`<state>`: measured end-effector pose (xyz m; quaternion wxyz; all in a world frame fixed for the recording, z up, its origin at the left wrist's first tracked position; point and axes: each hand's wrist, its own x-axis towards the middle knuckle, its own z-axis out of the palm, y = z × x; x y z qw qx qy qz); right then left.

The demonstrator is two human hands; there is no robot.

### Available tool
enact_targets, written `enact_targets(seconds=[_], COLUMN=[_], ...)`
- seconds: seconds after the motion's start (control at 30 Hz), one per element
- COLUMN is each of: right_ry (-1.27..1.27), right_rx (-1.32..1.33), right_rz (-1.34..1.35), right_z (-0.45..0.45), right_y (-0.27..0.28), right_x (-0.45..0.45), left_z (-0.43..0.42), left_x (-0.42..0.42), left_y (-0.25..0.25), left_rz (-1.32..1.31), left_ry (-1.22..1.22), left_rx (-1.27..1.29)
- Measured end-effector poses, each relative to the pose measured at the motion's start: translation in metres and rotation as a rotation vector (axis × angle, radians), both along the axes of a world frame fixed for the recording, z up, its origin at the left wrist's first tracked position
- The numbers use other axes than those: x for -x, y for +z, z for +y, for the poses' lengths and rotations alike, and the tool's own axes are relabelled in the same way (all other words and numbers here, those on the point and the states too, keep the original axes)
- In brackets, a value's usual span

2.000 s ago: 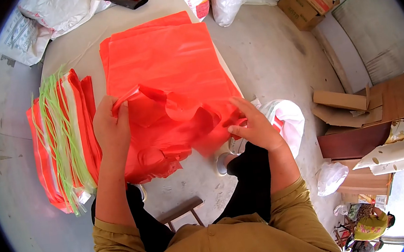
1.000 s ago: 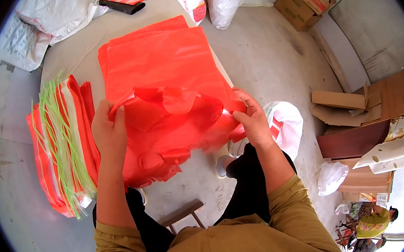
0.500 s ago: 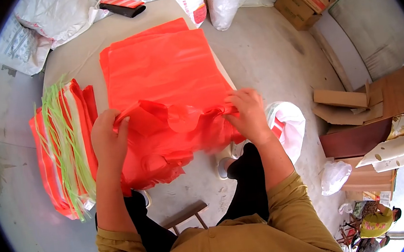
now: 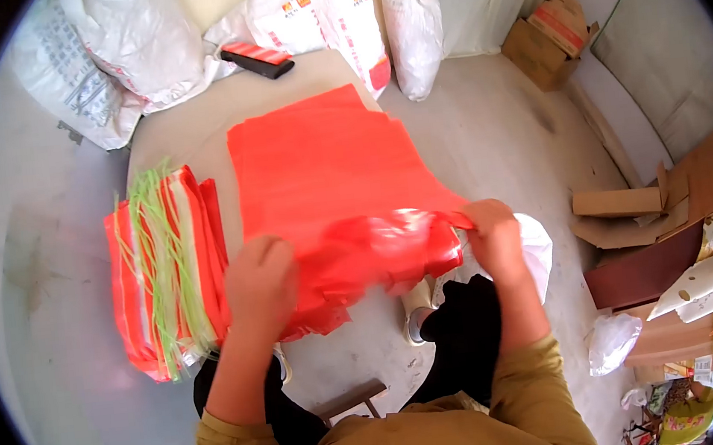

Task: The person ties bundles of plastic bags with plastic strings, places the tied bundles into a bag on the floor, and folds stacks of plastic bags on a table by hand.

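Observation:
A red plastic bag (image 4: 350, 244) spans the space between my hands at the near end of the table, its crumpled lower part hanging over the edge. My left hand (image 4: 261, 283), blurred by motion, is closed on the bag's left side. At the right corner, the fingers of my right hand (image 4: 493, 235) pinch the plastic and pull it taut. Flat red plastic sheeting (image 4: 316, 158) stretches away from the hands across the tabletop. Left of my left hand lies a stack of folded red-and-white striped bags (image 4: 130, 304), with thin green strips (image 4: 159, 267) draped over it.
A black object with a red-striped top (image 4: 259, 60) lies at the table's (image 4: 184, 123) far end. White sacks (image 4: 138, 46) stand behind it. A white bag (image 4: 537, 248) is beside my right knee. Cardboard boxes (image 4: 541, 46) sit far right; another person (image 4: 684, 418) is at lower right.
The camera view has shifted, so the table appears lower and further right. My hands have drawn the red plastic toward me, and the sheeting's right side now stretches to my right hand.

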<state>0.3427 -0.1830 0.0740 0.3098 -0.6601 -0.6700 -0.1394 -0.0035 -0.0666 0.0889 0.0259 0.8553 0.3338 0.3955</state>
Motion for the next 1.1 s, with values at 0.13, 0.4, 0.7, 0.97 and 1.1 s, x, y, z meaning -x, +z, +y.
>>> enact_targets(seconds=[0.13,0.4,0.7,0.97,1.1], right_ry=[-0.112,-0.043,0.388,0.694,0.507], right_rx=[0.029,-0.175,-0.014,-0.082,0.128], right_rz=[-0.164,-0.691,-0.792,-0.404,-0.198], right_z=[-0.051,0.052,0.228,0.201,0.152], right_y=[0.065,0.167,-0.015,-0.085,-0.058], right_x=[-0.036,-0.012,0.171,0.223,0.163], left_z=[-0.055,-0.12,-0.093,-0.101,-0.104], left_x=[-0.031,-0.126,-0.102,-0.082,-0.087], left_y=[0.001,-0.014,-0.172,-0.175,-0.156], left_rz=[0.076,-0.535,-1.002,-1.03,-1.19], left_ry=[-0.23,-0.565,-0.416,-0.176,-0.143], left_rx=[0.236,1.358,1.489,2.02,2.002])
